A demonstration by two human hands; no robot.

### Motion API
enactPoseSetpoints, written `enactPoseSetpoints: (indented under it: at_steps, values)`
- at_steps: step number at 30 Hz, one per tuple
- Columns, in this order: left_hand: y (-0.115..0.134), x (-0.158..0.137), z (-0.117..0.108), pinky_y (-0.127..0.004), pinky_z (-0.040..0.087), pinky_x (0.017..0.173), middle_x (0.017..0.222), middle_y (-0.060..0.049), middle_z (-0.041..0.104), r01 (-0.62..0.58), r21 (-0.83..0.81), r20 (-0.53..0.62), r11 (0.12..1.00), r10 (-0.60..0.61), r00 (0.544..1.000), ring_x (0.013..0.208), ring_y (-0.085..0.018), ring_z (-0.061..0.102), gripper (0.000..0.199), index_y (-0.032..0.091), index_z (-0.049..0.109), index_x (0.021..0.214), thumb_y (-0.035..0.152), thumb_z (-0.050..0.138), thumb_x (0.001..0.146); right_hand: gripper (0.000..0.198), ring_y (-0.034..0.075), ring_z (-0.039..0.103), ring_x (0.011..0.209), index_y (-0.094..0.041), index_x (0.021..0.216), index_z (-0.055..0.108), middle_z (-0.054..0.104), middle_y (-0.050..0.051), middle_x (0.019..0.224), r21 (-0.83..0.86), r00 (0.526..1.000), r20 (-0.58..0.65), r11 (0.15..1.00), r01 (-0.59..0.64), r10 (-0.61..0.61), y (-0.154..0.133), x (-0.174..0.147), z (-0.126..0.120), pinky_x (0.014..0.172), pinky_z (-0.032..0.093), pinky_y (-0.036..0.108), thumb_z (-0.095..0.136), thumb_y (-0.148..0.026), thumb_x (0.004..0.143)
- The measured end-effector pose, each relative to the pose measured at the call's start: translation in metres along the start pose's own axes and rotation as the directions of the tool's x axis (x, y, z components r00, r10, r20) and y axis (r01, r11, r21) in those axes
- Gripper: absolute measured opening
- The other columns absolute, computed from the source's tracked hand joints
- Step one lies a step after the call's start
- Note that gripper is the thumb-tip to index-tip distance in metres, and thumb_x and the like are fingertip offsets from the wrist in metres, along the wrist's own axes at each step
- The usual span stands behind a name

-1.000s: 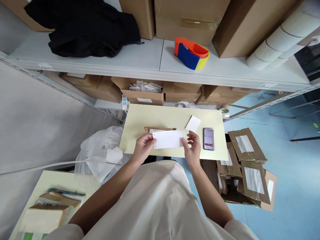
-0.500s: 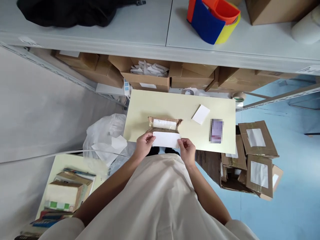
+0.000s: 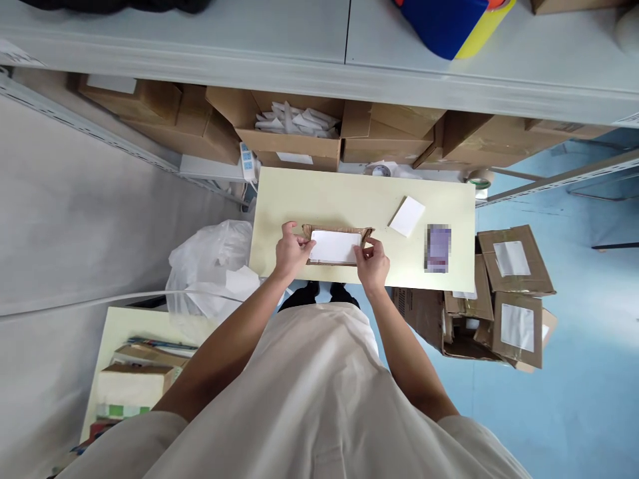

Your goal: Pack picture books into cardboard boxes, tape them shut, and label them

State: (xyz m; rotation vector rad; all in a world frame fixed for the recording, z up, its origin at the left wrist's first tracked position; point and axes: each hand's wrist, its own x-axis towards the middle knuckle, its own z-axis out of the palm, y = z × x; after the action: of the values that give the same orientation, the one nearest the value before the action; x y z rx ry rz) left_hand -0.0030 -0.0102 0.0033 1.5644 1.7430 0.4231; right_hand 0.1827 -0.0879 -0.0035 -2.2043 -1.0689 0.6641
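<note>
Paper (image 3: 336, 247) over carton (image 3: 367, 232), between 2 hands (image 3: 292, 254)

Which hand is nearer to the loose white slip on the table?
The right. The right hand, at the right end of the cardboard box, sits nearer the body and left of the white slip; the left hand is farther left, at the opposite end.

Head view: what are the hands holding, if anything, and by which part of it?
The white sheet, by its two short ends: left hand at one, right hand at the other.
</note>
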Motion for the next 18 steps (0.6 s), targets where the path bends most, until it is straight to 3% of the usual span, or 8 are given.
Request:
enactPoseSetpoints:
  at_steps: [4,8,11,13,15,18]
  values:
    - [-0.002,0.004,0.007,-0.037,0.046,0.085,0.082,-0.001,0.073,-0.021,0.113,0.005,0.993,0.021,1.000,0.089,-0.022,0.068,0.058,0.019,0.036,0.124,0.024,0.068,0.075,0.030,0.020,0.062,0.071,-0.020,0.110,0.056,0.070,0.002,0.077,-0.084,1.000,-0.007,0.996,-0.002,0.001,0.005,0.001,0.010,0.064,0.040,0.029,0.054,-0.036,0.084]
    - [-0.004,0.004,0.009,-0.043,0.043,0.091,0.084,-0.002,0.070,-0.092,0.210,-0.046,0.973,0.104,0.994,0.095,-0.025,0.065,0.060,0.018,0.037,0.124,0.024,0.070,0.074,0.026,0.023,0.059,0.079,-0.019,0.108,0.057,0.068,0.005,0.078,-0.256,0.992,-0.051,0.962,0.097,-0.113,0.014,0.000,0.020,0.072,0.040,0.033,0.051,-0.031,0.086]
    - [-0.005,0.003,0.005,-0.046,0.044,0.090,0.104,-0.012,0.066,-0.132,0.299,-0.120,0.945,0.174,0.977,0.107,-0.031,0.059,0.065,0.015,0.042,0.123,0.029,0.075,0.069,0.033,0.026,0.056,0.089,-0.016,0.114,0.057,0.065,0.012,0.092,-0.387,0.966,-0.114,0.906,0.170,-0.230,0.020,0.000,0.020,0.078,0.040,0.038,0.049,-0.035,0.088]
    - [-0.005,0.001,0.004,-0.046,0.043,0.091,0.116,-0.016,0.060,-0.227,0.345,-0.117,0.911,0.281,0.952,0.115,-0.033,0.054,0.056,0.015,0.046,0.122,0.028,0.071,0.073,0.039,0.028,0.054,0.097,-0.014,0.120,0.056,0.062,0.017,0.104,-0.423,0.943,-0.153,0.882,0.209,-0.296,0.021,-0.001,0.018,0.082,0.040,0.041,0.045,-0.037,0.091]
    - [-0.004,-0.003,0.006,-0.045,0.039,0.099,0.127,-0.017,0.056,-0.443,0.365,0.003,0.819,0.475,0.880,0.124,-0.031,0.048,0.044,0.015,0.049,0.123,0.025,0.060,0.082,0.042,0.029,0.052,0.108,-0.013,0.127,0.052,0.058,0.020,0.116,-0.421,0.916,-0.118,0.855,0.304,-0.384,0.019,-0.003,0.015,0.089,0.039,0.043,0.039,-0.037,0.094]
    - [-0.005,-0.006,0.013,-0.047,0.022,0.114,0.146,-0.016,0.043,-0.744,0.322,0.294,0.586,0.685,0.667,0.140,-0.029,0.032,0.049,0.015,0.044,0.136,0.031,0.049,0.090,0.052,0.030,0.039,0.131,-0.014,0.141,0.041,0.047,0.019,0.140,-0.397,0.834,0.162,0.739,0.545,-0.528,0.013,-0.008,0.012,0.105,0.029,0.047,0.035,-0.039,0.096]
